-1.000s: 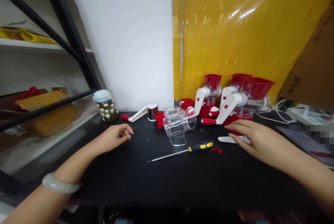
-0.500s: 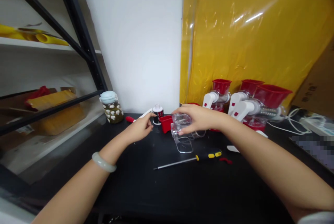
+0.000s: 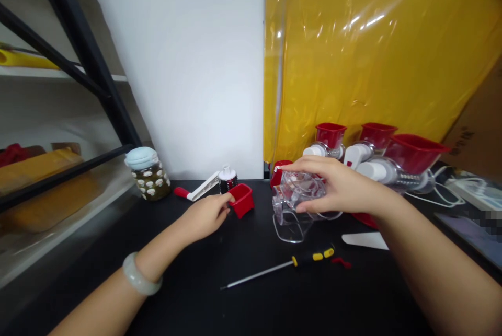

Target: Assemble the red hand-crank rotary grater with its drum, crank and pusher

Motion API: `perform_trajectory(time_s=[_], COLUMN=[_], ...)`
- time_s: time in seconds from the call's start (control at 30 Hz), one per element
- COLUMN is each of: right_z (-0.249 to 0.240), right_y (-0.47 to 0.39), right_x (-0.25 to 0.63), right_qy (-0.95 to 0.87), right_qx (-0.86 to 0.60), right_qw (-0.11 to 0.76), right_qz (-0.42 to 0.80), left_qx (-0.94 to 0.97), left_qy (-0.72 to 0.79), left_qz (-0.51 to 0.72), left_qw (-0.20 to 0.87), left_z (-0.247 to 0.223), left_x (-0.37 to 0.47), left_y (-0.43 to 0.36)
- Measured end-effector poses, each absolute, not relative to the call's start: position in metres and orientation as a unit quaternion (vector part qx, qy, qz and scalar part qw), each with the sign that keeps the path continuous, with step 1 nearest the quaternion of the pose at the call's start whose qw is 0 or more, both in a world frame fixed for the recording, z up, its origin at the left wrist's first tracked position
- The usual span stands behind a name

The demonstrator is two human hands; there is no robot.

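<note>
My left hand [image 3: 207, 216] reaches in from the left with its fingers bent. Its fingertips pinch the left rim of a small red hopper [image 3: 243, 205] that sits on the black tabletop. Behind the hopper stands a grater drum [image 3: 227, 179] with a white top, beside a white crank handle [image 3: 206, 187] with a red grip. My right hand [image 3: 333, 184] is wrapped over a clear plastic grater body [image 3: 292, 226], thumb in front and fingers on top. In front lies a screwdriver [image 3: 270, 269] with a black and yellow handle.
Assembled rotary graters with red hoppers [image 3: 418, 153] stand at the back right. A lidded jar [image 3: 148, 176] is at the left by the shelf frame. A white blade-like piece [image 3: 364, 240] and a small red part [image 3: 342, 262] lie on the right. White cables [image 3: 447, 197] run behind.
My left hand has come to the red hopper's rim. My right hand has shifted right with the clear grater body, opening a gap from the hopper. The camera view has tilted and shifted slightly.
</note>
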State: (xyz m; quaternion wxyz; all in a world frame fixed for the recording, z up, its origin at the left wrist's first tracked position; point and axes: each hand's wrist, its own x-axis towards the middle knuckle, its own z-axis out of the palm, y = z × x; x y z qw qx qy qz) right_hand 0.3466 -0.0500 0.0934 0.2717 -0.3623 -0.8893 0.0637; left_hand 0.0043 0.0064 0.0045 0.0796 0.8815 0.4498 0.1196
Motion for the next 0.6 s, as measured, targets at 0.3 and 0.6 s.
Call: perform_trajectory(time_s=[0.3,0.6], right_z=[0.093,0.086], right_y=[-0.049,-0.044], right_x=[0.354,0.35], right_qy=[-0.878,-0.882], right_qx=[-0.374,-0.382], right_qw=[0.293,0.263], right_qz=[0.057,0.08], left_qx=[0.873,0.867], left_qy=[0.44,0.436], left_qz=[0.154,0.171], left_qw=[0.144,0.169], left_z=[0.007,0.003], left_x=[-0.006,0.009], left_y=[0.002,-0.009])
